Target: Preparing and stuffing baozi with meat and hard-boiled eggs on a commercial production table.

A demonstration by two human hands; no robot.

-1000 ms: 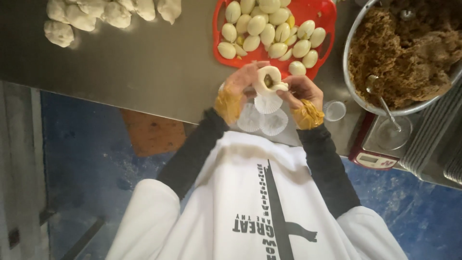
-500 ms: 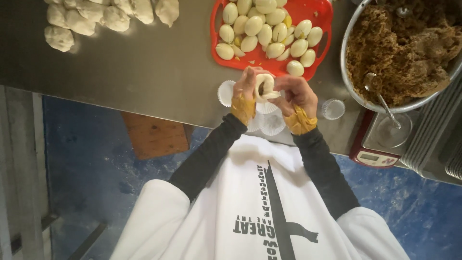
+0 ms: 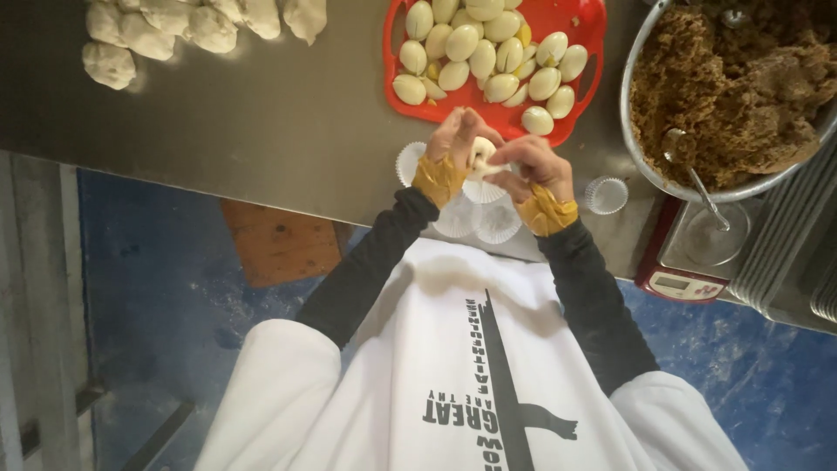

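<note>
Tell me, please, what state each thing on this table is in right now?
dough piece: held between both hands
left hand: closed on dough piece
right hand: pinching dough piece
red tray: loaded with pale shaped pieces
metal bowl: full of brown filling
paper cups: empty
dough lumps: unshaped

The hands have closed in since a second ago: the left hand (image 3: pixel 458 139) and right hand (image 3: pixel 534 166) now cup the dough piece (image 3: pixel 481 157) more tightly, hiding most of it
</note>
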